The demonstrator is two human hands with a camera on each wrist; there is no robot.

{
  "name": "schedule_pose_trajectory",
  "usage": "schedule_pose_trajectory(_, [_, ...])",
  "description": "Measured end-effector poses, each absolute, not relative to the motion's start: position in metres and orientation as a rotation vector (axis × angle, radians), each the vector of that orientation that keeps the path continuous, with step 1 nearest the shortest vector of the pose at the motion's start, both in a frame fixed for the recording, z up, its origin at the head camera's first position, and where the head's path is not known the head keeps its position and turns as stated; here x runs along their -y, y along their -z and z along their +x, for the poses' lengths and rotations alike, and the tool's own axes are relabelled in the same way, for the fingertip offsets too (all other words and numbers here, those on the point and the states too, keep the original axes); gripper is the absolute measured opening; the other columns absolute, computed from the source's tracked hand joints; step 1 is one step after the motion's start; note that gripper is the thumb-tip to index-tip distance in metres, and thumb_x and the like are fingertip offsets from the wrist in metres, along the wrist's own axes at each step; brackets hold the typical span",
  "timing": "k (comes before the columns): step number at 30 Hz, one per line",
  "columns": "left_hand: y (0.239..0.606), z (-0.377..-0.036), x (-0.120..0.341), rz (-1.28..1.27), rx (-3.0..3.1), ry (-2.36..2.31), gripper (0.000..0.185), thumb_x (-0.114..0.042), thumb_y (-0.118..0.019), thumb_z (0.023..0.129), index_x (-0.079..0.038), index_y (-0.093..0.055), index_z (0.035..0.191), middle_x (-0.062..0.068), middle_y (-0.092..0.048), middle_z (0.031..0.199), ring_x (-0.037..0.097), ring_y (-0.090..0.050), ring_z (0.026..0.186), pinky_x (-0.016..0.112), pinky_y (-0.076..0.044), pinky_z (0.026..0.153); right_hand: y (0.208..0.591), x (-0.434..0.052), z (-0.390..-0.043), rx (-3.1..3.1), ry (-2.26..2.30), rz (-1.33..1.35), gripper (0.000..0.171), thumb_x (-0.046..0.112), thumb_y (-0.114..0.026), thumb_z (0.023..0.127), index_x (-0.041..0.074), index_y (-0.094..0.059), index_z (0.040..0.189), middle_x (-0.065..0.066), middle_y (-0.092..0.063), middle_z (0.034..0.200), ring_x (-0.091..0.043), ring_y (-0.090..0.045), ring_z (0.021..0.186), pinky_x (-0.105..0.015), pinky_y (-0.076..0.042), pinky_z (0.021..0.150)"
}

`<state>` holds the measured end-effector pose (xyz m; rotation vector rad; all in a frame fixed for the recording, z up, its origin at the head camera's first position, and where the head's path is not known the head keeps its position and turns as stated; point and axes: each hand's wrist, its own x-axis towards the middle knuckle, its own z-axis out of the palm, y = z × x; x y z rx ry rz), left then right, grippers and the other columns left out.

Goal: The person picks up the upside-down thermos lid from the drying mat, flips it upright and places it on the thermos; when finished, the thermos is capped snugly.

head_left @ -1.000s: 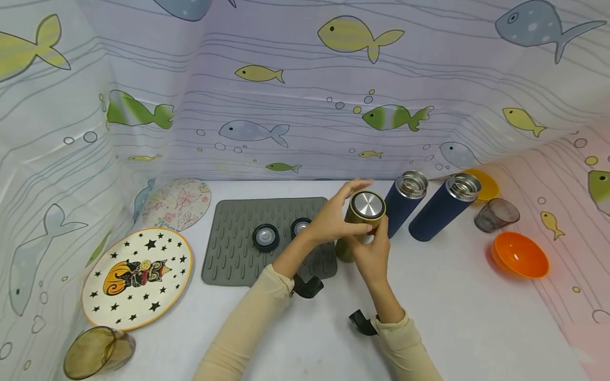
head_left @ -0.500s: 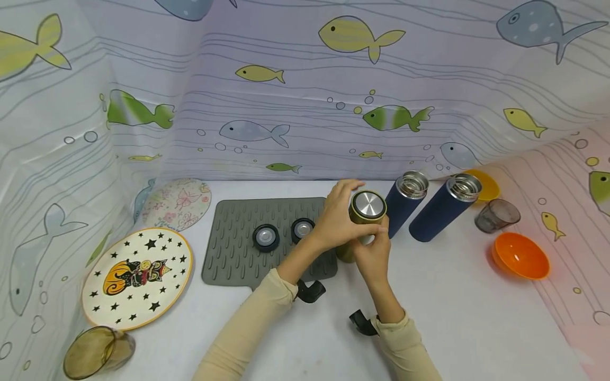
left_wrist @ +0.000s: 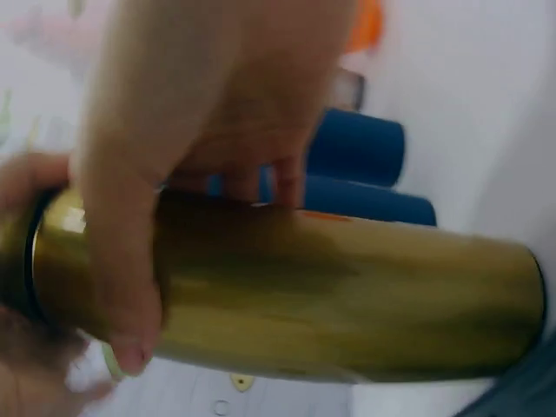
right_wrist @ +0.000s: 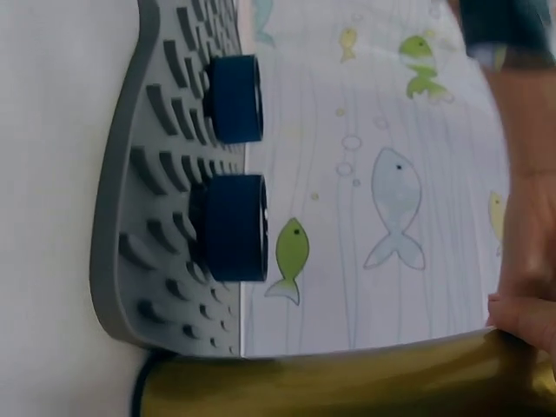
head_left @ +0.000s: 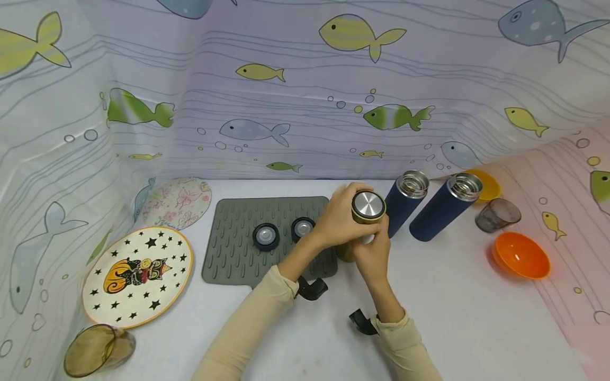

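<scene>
A gold vacuum flask (left_wrist: 347, 287) stands upright on the white table, its cap (head_left: 369, 204) with a brushed steel top. My left hand (head_left: 340, 219) curls round the flask's cap end; its fingers are blurred in the left wrist view. Just below, my right hand (head_left: 374, 254) grips the upper body, thumb across the near side. In the right wrist view the gold flask body (right_wrist: 339, 382) runs along the bottom edge. Two navy flasks, a nearer one (head_left: 402, 206) and a farther one (head_left: 438, 211), stand uncapped to the right.
A grey drying mat (head_left: 229, 248) at left bears two dark caps, one (head_left: 266, 237) near its middle, another (head_left: 302, 228) beside my left wrist. Farther left are a cat plate (head_left: 138, 312) and an amber glass (head_left: 95, 352). An orange bowl (head_left: 520, 255) and grey glass (head_left: 498, 215) sit right.
My left hand has turned round the cap end, its wrist shifting slightly right and its raised fingers closing in round the cap. My right hand holds the same spot on the gold flask.
</scene>
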<state>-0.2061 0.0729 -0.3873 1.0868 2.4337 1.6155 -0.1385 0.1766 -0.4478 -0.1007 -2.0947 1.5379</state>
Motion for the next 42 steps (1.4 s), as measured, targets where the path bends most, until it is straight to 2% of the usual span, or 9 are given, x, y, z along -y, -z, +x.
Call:
schedule_pose_trajectory(2, [0.388, -0.209, -0.07, 1.049, -2.218, -1.718, 0.079, -0.012, -0.083, 0.077, -0.008, -0.042, 0.144, 0.01, -0.055, 0.14, 0.024, -0.053, 0.128, 0.04, -0.039, 0.113, 0.448, -0.177, -0.138, 2.103, -1.53, -0.089, 0.073, -0.009, -0.074, 0.074, -0.001, -0.042, 0.139, -0.022, -0.058, 0.132, -0.033, -0.055, 0.124, -0.052, -0.042, 0.104])
schedule_pose_trajectory(4, [0.389, -0.211, -0.067, 1.013, -2.094, -1.745, 0.084, -0.008, -0.083, 0.076, -0.01, -0.039, 0.148, 0.009, -0.052, 0.144, 0.022, -0.052, 0.129, 0.039, -0.045, 0.106, 0.447, -0.177, -0.138, 2.106, -1.529, -0.088, 0.072, -0.006, -0.077, 0.075, 0.0, -0.043, 0.138, -0.021, -0.059, 0.131, -0.033, -0.056, 0.123, -0.053, -0.042, 0.103])
schedule_pose_trajectory(10, [0.39, -0.214, -0.062, 1.016, -2.146, -1.683, 0.08, -0.014, -0.086, 0.075, -0.01, -0.045, 0.143, 0.008, -0.057, 0.137, 0.021, -0.052, 0.129, 0.044, -0.042, 0.109, 0.447, -0.181, -0.139, 2.113, -1.52, -0.083, 0.07, -0.004, -0.08, 0.075, 0.002, -0.046, 0.136, -0.021, -0.064, 0.123, -0.034, -0.06, 0.116, -0.052, -0.044, 0.1])
schedule_pose_trajectory(14, [0.389, -0.215, -0.049, 0.991, -2.181, -1.691, 0.082, -0.017, -0.083, 0.078, -0.015, -0.042, 0.148, 0.005, -0.048, 0.148, 0.02, -0.041, 0.141, 0.051, -0.032, 0.116, 0.444, -0.183, -0.148, 2.12, -1.529, -0.064, 0.066, -0.002, -0.081, 0.075, -0.002, -0.049, 0.132, -0.021, -0.064, 0.118, -0.03, -0.061, 0.107, -0.043, -0.046, 0.092])
schedule_pose_trajectory(18, [0.391, -0.212, -0.013, 0.878, -2.279, -1.747, 0.079, -0.018, -0.078, 0.084, -0.015, -0.037, 0.153, 0.005, -0.039, 0.156, 0.022, -0.032, 0.147, 0.05, -0.025, 0.12, 0.439, -0.181, -0.167, 2.144, -1.51, -0.085, 0.067, 0.012, -0.086, 0.075, -0.001, -0.05, 0.129, -0.019, -0.063, 0.116, -0.027, -0.059, 0.103, -0.037, -0.047, 0.087])
schedule_pose_trajectory(23, [0.414, -0.201, 0.044, 0.677, -2.374, -1.824, 0.072, -0.013, -0.075, 0.089, -0.012, -0.039, 0.151, 0.01, -0.04, 0.155, 0.026, -0.034, 0.146, 0.046, -0.024, 0.122, 0.437, -0.178, -0.202, 2.121, -1.479, -0.09, 0.073, 0.02, -0.089, 0.074, 0.001, -0.048, 0.132, -0.019, -0.063, 0.121, -0.034, -0.062, 0.11, -0.048, -0.05, 0.094])
schedule_pose_trajectory(30, [0.45, -0.184, 0.107, 0.372, -2.584, -1.651, 0.077, -0.018, -0.077, 0.087, -0.009, -0.036, 0.152, 0.015, -0.037, 0.157, 0.039, -0.028, 0.147, 0.059, -0.024, 0.118, 0.441, -0.18, -0.233, 2.094, -1.5, -0.186, 0.078, 0.025, -0.086, 0.078, 0.005, -0.043, 0.141, -0.018, -0.059, 0.128, -0.033, -0.059, 0.118, -0.05, -0.046, 0.102])
schedule_pose_trajectory(38, [0.476, -0.192, 0.126, 0.305, -2.705, -1.284, 0.094, -0.022, -0.086, 0.077, -0.004, -0.033, 0.153, 0.023, -0.034, 0.156, 0.045, -0.029, 0.145, 0.065, -0.026, 0.115, 0.441, -0.184, -0.228, 2.147, -1.509, -0.187, 0.084, 0.03, -0.086, 0.078, 0.009, -0.038, 0.144, -0.016, -0.057, 0.132, -0.033, -0.057, 0.121, -0.051, -0.045, 0.104])
schedule_pose_trajectory(42, [0.489, -0.196, 0.122, 0.357, -2.7, -1.174, 0.09, -0.019, -0.086, 0.077, 0.001, -0.037, 0.15, 0.027, -0.04, 0.151, 0.047, -0.037, 0.14, 0.063, -0.031, 0.112, 0.44, -0.179, -0.212, 2.214, -1.535, -0.185, 0.095, 0.029, -0.084, 0.08, 0.008, -0.027, 0.152, -0.018, -0.045, 0.145, -0.035, -0.046, 0.135, -0.055, -0.038, 0.112])
